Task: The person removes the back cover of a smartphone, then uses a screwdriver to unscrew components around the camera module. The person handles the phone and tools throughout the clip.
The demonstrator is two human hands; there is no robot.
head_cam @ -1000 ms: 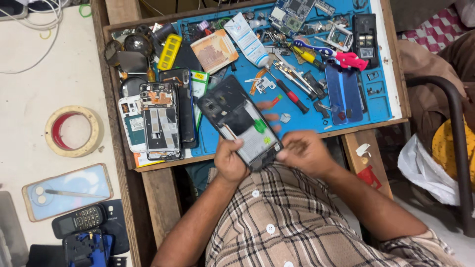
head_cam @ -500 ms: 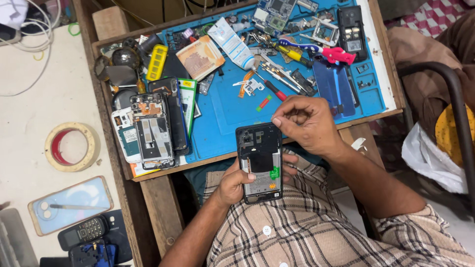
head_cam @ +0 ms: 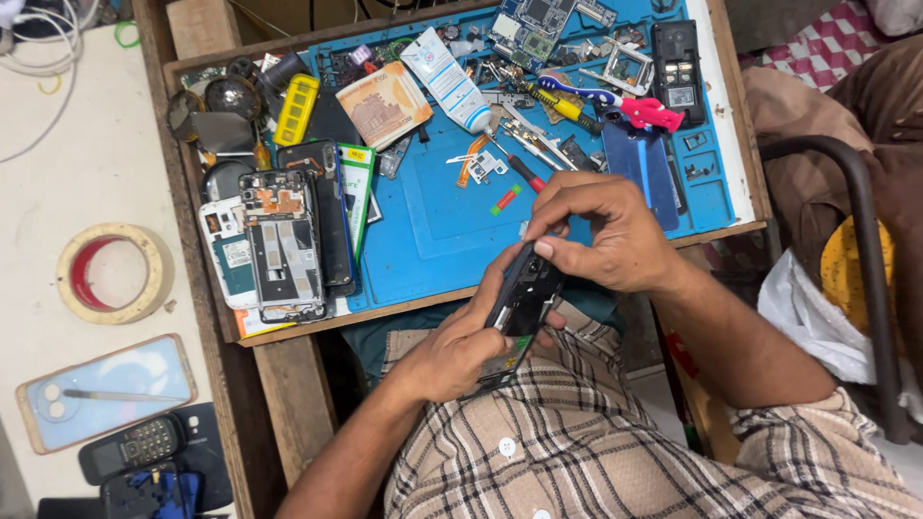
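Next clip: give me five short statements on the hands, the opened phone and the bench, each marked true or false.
1. Both hands are on the opened phone. True.
2. The left hand grips the phone from below. True.
3. The right hand holds the red-handled screwdriver. False: the screwdriver lies on the blue mat, and the right hand's fingertips press the phone's upper end.
4. The phone lies flat on the mat. False: it is held off the mat, by the near edge of the bench, over the lap.
5. A roll of tape lies left of the bench. True.
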